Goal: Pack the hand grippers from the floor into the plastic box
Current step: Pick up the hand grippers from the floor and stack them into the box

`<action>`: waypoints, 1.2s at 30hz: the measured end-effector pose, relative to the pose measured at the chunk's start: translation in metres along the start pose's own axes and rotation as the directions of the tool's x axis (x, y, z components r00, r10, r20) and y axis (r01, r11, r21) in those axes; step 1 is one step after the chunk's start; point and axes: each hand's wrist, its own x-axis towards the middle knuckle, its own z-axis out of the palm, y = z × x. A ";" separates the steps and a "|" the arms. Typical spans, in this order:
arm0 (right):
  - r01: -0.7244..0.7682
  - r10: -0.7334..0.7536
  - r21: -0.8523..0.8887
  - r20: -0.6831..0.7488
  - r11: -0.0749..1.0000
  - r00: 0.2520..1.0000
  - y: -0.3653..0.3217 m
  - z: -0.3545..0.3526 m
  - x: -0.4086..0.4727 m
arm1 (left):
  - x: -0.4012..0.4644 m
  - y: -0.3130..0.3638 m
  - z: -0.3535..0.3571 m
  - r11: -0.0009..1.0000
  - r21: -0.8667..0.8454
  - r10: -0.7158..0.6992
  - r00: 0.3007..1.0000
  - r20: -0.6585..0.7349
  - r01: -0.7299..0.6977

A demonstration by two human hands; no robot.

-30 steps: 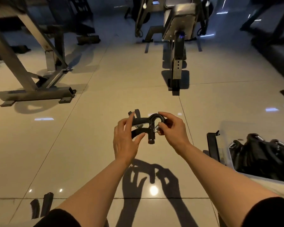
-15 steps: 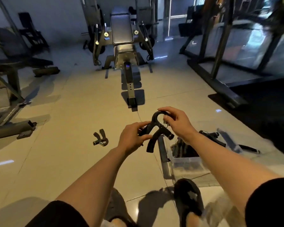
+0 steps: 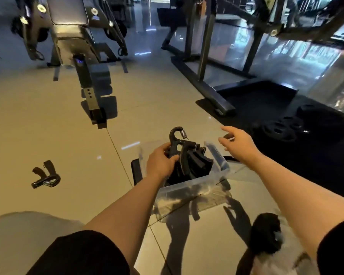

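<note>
Left hand (image 3: 160, 163) gripped hand gripper (image 3: 184, 144) by handles, directly above plastic box (image 3: 218, 161), pile already inside. Right hand (image 3: 239, 142) loose, fingers relaxed, empty, beyond far rim. Best lowered flat betw. stacked units, w/ spring end up. Another gripper (image 3: 45, 177) on floor, well left.

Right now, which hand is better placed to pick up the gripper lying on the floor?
Right: the right hand is open and empty, while the left hand holds a hand gripper over the plastic box.
</note>
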 end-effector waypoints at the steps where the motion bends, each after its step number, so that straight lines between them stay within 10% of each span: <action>1: -0.037 0.037 -0.024 0.002 0.999 0.999 0.016 0.000 -0.001 | 0.005 -0.005 0.009 0.999 0.008 -0.033 0.999 0.014 0.033; 17: -0.085 0.096 -0.074 0.167 0.994 0.981 0.118 0.045 0.073 | 0.110 -0.024 0.108 0.922 0.047 -0.387 0.921 0.052 0.384; 36: -0.151 0.130 0.071 0.240 0.986 0.962 0.145 0.078 0.094 | 0.110 -0.027 0.155 0.930 0.280 -0.269 0.959 0.085 0.236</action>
